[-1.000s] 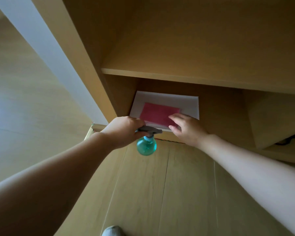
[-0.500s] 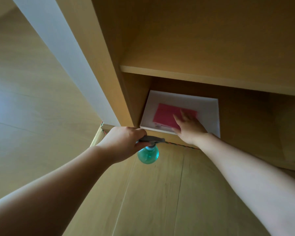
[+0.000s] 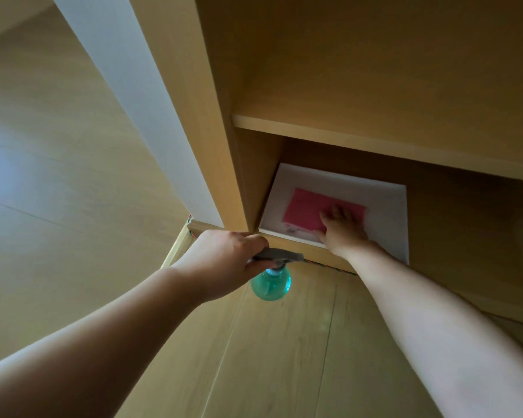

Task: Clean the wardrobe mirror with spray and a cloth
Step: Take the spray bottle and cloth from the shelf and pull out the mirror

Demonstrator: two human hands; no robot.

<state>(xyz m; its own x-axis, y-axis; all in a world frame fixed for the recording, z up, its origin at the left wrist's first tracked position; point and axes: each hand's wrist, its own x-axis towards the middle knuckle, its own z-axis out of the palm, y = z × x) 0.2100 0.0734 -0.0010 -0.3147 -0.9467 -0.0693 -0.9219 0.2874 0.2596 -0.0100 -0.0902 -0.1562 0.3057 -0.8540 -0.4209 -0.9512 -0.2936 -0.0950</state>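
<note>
My left hand (image 3: 224, 260) grips the grey trigger head of a teal spray bottle (image 3: 271, 282), which hangs below it over the floor in front of the wardrobe. A pink cloth (image 3: 304, 211) lies flat on a white sheet (image 3: 381, 203) in the wardrobe's bottom compartment. My right hand (image 3: 340, 227) reaches into that compartment and rests palm-down on the cloth's right part, fingers spread. No mirror surface can be made out.
The wooden wardrobe has a shelf (image 3: 375, 140) just above the bottom compartment and an upright side panel (image 3: 194, 116) to its left. A white wall strip (image 3: 133, 101) runs beside it. Light wood floor (image 3: 284, 357) lies below.
My right hand has slid further into the compartment and onto the pink cloth. The view has shifted left, so the wardrobe sits further right in the frame. The left hand keeps hold of the bottle.
</note>
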